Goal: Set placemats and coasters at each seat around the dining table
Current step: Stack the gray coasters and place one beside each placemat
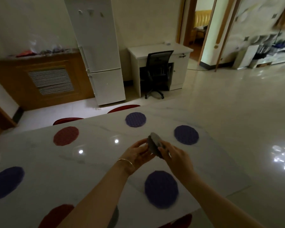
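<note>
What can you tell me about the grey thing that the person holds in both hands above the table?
The grey stack of coasters looks like a few thin round discs, matte, perhaps felt or stone; blur hides the count. It is held tilted on edge above the white table, not touching it. The left hand cups it from the left, and the right hand grips its right side with curled fingers.

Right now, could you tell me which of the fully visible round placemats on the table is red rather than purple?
The red placemat at the far left, in front of a red chair. The other four fully visible mats are purple.
</note>
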Action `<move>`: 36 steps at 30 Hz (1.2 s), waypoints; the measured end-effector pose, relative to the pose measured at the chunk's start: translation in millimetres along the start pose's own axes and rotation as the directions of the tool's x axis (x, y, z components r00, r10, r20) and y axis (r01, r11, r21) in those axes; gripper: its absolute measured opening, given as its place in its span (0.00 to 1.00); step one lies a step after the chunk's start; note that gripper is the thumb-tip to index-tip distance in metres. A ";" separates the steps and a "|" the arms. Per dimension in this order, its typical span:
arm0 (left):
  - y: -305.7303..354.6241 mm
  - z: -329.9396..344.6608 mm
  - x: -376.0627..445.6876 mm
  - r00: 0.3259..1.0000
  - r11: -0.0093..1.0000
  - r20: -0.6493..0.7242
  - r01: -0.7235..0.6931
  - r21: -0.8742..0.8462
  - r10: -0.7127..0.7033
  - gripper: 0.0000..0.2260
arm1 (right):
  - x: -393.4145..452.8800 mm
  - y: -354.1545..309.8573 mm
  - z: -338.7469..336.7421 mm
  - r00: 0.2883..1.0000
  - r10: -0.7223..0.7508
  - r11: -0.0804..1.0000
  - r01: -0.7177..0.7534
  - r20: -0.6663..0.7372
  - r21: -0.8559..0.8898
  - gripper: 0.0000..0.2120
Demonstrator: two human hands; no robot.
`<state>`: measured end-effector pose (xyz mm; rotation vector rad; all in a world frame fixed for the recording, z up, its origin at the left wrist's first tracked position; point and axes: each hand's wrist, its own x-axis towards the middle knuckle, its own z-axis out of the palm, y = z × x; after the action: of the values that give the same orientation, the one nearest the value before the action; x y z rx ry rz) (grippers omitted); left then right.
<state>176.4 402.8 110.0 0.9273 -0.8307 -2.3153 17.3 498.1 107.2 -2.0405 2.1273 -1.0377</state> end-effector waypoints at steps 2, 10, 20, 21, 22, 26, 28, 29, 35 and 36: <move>-12.5 26.2 25.5 0.999 1.000 -0.043 -0.004 0.013 0.005 0.21 | 11.5 37.0 -16.5 0.999 -0.021 0.998 0.019 0.044 0.057 0.17; -63.6 100.4 97.3 0.968 0.998 -0.248 0.034 -0.047 -0.045 0.17 | 34.8 155.8 -71.4 0.974 -0.033 0.999 0.023 0.224 0.049 0.15; -88.5 83.5 105.8 0.903 0.989 -0.429 -0.042 -0.140 -0.023 0.15 | 17.2 215.3 -66.0 0.959 0.224 0.963 -0.245 0.171 0.111 0.12; -90.8 76.1 102.4 0.889 0.988 -0.458 -0.061 -0.144 -0.012 0.15 | 10.6 217.0 -60.7 0.950 0.243 0.959 -0.266 0.198 0.100 0.12; -92.9 67.9 98.5 0.874 0.985 -0.486 -0.081 -0.155 -0.004 0.15 | 3.4 216.7 -55.6 0.944 0.232 0.963 -0.257 0.233 0.084 0.13; -103.1 40.3 76.8 0.820 0.969 -0.572 -0.145 -0.199 0.006 0.14 | -35.7 214.3 -31.5 0.945 -0.049 0.993 0.080 0.325 -0.084 0.21; -107.2 30.5 67.6 0.807 0.966 -0.591 -0.152 -0.211 -0.002 0.14 | -60.1 215.1 -20.0 0.913 -0.155 0.972 0.209 0.378 -0.106 0.23; -109.2 27.1 63.6 0.802 0.965 -0.597 -0.153 -0.214 -0.005 0.14 | -71.5 217.3 -15.7 0.894 -0.175 0.967 0.234 0.412 -0.096 0.24; -119.1 22.8 55.8 0.801 0.957 -0.598 -0.176 -0.229 0.004 0.13 | -100.5 222.3 -4.6 0.853 -0.171 0.955 0.267 0.494 -0.130 0.26; -121.2 24.7 55.9 0.805 0.957 -0.593 -0.175 -0.232 0.003 0.13 | -101.7 223.1 -3.5 0.854 -0.175 0.951 0.275 0.489 -0.140 0.27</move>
<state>95.4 458.5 16.4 1.3377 -0.2676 -1.8188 -166.4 574.3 -36.3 -2.3714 1.8294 -0.2721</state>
